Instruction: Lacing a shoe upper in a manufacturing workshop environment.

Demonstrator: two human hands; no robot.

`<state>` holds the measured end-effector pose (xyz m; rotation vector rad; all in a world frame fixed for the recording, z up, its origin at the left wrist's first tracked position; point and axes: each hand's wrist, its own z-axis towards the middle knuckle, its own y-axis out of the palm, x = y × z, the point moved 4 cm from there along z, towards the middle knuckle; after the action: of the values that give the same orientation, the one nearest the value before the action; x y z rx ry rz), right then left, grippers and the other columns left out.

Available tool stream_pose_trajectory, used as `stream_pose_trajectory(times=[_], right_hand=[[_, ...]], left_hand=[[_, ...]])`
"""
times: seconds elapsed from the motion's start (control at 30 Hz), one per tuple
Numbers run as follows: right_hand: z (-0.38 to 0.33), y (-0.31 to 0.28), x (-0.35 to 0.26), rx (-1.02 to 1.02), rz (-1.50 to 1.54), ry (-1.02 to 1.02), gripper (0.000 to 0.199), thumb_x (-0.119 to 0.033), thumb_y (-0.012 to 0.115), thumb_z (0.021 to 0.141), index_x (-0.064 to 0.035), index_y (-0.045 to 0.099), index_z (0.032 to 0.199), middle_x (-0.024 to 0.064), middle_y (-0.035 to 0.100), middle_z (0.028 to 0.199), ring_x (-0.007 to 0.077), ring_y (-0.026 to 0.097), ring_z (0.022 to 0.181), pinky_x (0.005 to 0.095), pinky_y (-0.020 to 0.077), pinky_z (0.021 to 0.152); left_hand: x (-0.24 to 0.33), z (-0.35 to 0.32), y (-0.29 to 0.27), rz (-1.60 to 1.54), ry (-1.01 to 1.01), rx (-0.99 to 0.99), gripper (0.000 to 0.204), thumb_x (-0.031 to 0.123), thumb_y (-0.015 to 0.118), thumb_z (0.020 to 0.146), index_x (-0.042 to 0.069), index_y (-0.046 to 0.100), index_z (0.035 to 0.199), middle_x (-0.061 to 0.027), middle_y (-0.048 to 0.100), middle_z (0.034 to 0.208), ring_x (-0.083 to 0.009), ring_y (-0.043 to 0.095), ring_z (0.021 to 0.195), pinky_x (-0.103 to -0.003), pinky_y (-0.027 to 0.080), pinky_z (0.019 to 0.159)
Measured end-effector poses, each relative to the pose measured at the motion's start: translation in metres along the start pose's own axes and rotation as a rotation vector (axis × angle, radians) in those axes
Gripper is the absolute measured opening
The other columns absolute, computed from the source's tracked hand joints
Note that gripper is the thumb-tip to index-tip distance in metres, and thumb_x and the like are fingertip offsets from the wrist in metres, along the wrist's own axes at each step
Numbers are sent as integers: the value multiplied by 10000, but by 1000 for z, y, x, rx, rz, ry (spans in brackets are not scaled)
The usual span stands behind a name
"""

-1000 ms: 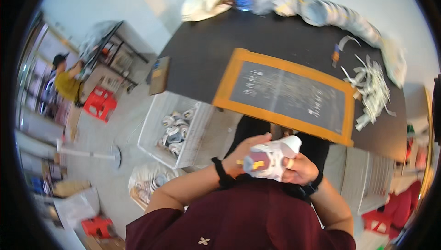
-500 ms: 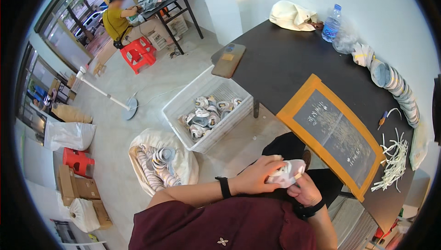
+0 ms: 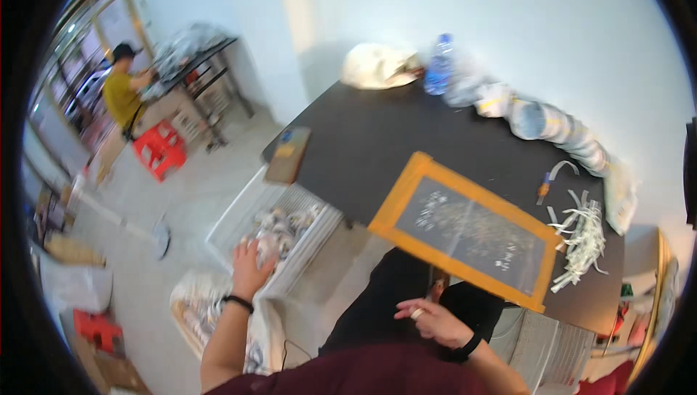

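My left hand (image 3: 250, 268) reaches down over the near side of a white plastic crate (image 3: 298, 253). A small whitish-pink rolled bundle (image 3: 268, 249) sits against its fingers and thumb, and the grip looks closed on it, though motion blurs it. Several similar pale rolls (image 3: 289, 224) lie in the crate. My right hand (image 3: 435, 322) hangs above my lap, near the table's front edge, with its fingers loosely stretched and nothing in them. A dark panel with an orange-taped border (image 3: 465, 231) juts over that edge. White strips (image 3: 581, 242) lie in a pile beside it.
On the black table (image 3: 348, 148) are a phone (image 3: 287, 155), a cream cloth bag (image 3: 377, 67), a water bottle (image 3: 438, 64) and a long row of stacked rolls (image 3: 563, 133). A cloth sack (image 3: 268, 330) stands by the crate. A person (image 3: 123, 94) sits at another table.
My left hand has left my right hand and moved leftward to the crate with the rolled bundle. My right hand has let go of the bundle. The whole view has turned rightward.
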<state>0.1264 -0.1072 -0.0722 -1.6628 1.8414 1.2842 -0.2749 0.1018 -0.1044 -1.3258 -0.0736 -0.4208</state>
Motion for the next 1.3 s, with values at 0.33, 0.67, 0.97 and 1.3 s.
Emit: stream_pose_trajectory(times=[0.33, 0.67, 0.97, 1.3], right_hand=[[-24, -14, -21, 162, -501, -407, 346, -300, 507, 998, -62, 557, 1244, 73, 647, 959, 169, 620, 911, 325, 489, 830], [-138, -67, -78, 747, -513, -661, 320, -279, 580, 960, -44, 573, 1178, 105, 687, 922, 201, 675, 858, 317, 528, 780], [-165, -130, -59, 1100, -461, -714, 200, -190, 614, 930, -32, 636, 1050, 90, 649, 819, 158, 629, 723, 278, 506, 673], [-170, -114, -76, 1086, -592, -786, 165, -114, 634, 877, -31, 625, 1019, 184, 647, 907, 371, 643, 833, 386, 516, 718]], left_hand=[[159, 22, -27, -269, 548, -64, 407, 91, 659, 777, -4, 586, 1166, -253, 524, 1265, -432, 504, 1136, -469, 431, 958], [333, 77, -87, -274, 1007, -212, 353, 76, 683, 765, 26, 634, 1111, -139, 585, 1204, -330, 582, 1054, -390, 519, 837], [467, 170, -37, -203, 1199, -345, 350, 200, 649, 825, 84, 625, 1154, -111, 579, 1214, -322, 554, 1075, -410, 497, 896], [576, 289, 48, -130, 1088, -159, 348, 148, 644, 809, 72, 593, 1145, -133, 553, 1125, -341, 538, 1091, -450, 480, 903]])
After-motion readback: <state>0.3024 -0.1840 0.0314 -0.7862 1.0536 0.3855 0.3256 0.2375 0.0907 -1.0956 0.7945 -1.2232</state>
